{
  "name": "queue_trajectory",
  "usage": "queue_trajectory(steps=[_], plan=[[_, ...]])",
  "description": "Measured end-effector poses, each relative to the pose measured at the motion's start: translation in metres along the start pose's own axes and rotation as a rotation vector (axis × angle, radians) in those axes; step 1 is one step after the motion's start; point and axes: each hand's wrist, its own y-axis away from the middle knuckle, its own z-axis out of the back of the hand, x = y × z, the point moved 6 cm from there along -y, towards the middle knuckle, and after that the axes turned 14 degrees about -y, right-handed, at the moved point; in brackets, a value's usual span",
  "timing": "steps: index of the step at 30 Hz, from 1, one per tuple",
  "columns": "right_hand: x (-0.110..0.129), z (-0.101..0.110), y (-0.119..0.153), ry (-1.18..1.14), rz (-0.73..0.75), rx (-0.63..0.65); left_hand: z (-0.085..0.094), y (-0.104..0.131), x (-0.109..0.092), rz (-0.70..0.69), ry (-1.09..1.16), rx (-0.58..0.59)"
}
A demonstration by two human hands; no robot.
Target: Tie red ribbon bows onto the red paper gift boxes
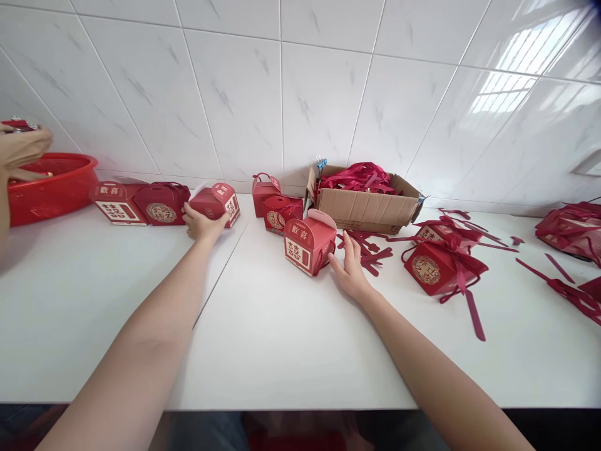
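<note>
My left hand (205,223) is closed round the near side of a red box (212,199) with a raised white-backed flap, which rests on the table at the end of a short row. Two more red boxes (119,203) (163,204) stand to its left. At the centre, my right hand (350,266) has its fingers spread, with the thumb at the right side of another red box (305,244) with gold characters. Just behind that one are two smaller-looking red boxes (282,213) (265,191) with cord handles.
A cardboard carton (366,210) of red ribbons stands by the tiled wall. Loose ribbon strips (373,254) and ribbon-tied boxes (439,266) lie to the right. At the far left, another person's hands (23,150) are above a red basin (56,197).
</note>
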Motion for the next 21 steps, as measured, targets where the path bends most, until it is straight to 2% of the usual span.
queue_trajectory(steps=[6, 10, 15, 21], plan=[[-0.003, 0.000, -0.001, -0.008, 0.022, -0.016, -0.003, 0.017, -0.008, -0.101, 0.071, -0.007], [-0.003, 0.001, 0.000, -0.008, 0.045, -0.028, -0.008, 0.026, -0.017, -0.117, 0.083, 0.009], [-0.003, -0.002, 0.000, 0.000, 0.033, -0.007, -0.015, 0.024, -0.027, -0.125, 0.056, 0.028], [-0.004, -0.005, -0.003, 0.039, -0.003, 0.012, -0.024, 0.016, -0.033, -0.052, 0.051, 0.023]])
